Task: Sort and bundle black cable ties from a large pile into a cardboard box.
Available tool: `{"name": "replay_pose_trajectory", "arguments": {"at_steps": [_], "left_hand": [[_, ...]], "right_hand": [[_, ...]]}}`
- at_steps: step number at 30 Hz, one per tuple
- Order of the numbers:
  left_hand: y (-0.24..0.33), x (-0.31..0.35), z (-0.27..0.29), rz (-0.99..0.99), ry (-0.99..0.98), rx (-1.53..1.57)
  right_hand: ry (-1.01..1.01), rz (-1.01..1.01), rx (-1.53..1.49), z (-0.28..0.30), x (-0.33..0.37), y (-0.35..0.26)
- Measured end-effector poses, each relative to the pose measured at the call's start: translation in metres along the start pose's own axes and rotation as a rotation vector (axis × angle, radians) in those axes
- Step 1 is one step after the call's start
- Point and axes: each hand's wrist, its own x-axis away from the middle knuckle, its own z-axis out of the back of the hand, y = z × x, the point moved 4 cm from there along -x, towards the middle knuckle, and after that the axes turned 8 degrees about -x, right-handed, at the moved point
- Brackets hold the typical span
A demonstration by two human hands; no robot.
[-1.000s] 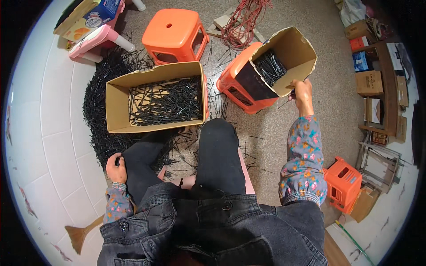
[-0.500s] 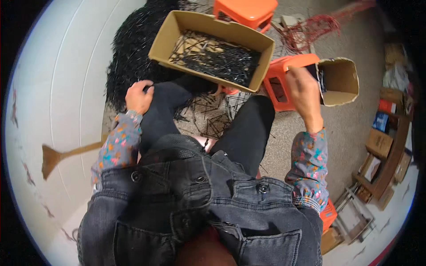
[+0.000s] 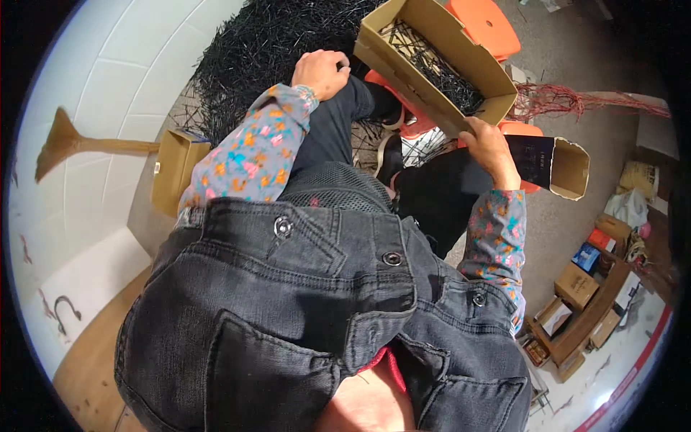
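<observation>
My left hand (image 3: 322, 75) rests on my left knee beside a large pile of thin black strips (image 3: 248, 83). Its fingers lie loosely bent, thumb apart, with nothing seen in them. At the near right corner of an open cardboard box (image 3: 412, 81), my right hand (image 3: 493, 153) has its fingers closed on the edge; the fingertips are partly hidden. Inside the box lie many loose black strips (image 3: 461, 88). The box sits tilted in front of my knees, above an orange stool that it largely covers.
Another orange stool (image 3: 491, 30) stands behind the box. A dark open-ended carton (image 3: 533, 160) lies to the right, below tangled red strands (image 3: 554, 103). At left are a broom (image 3: 93, 142) and a small cardboard box (image 3: 167, 176); boxes line a wooden shelf (image 3: 594, 306) at right.
My view has swung, so the scene sits turned and shifted right. My right hand has gone from beside the box, over the orange stool, to the box's corner. My left hand stays on the knee.
</observation>
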Motion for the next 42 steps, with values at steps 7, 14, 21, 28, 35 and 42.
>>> {"name": "replay_pose_trajectory", "arguments": {"at_steps": [7, 14, 21, 28, 35, 42], "left_hand": [[-0.004, 0.018, 0.003, -0.154, 0.165, 0.111], [0.012, 0.054, 0.017, -0.306, 0.239, 0.077], [0.005, 0.066, 0.014, -0.324, 0.145, 0.037], [0.011, 0.059, -0.009, -0.343, 0.066, 0.027], [0.013, 0.056, -0.021, -0.277, 0.043, 0.036], [0.016, 0.048, -0.026, -0.215, 0.012, 0.018]], "right_hand": [[0.004, 0.063, 0.045, 0.0, 0.035, -0.034], [0.072, 0.04, 0.021, 0.007, 0.079, -0.049], [0.117, 0.027, 0.03, 0.008, 0.083, -0.04], [0.156, -0.09, -0.06, 0.02, 0.064, -0.027], [0.156, -0.06, -0.09, 0.023, -0.009, 0.0], [-0.108, -0.565, -0.017, -0.024, -0.111, 0.088]]}}
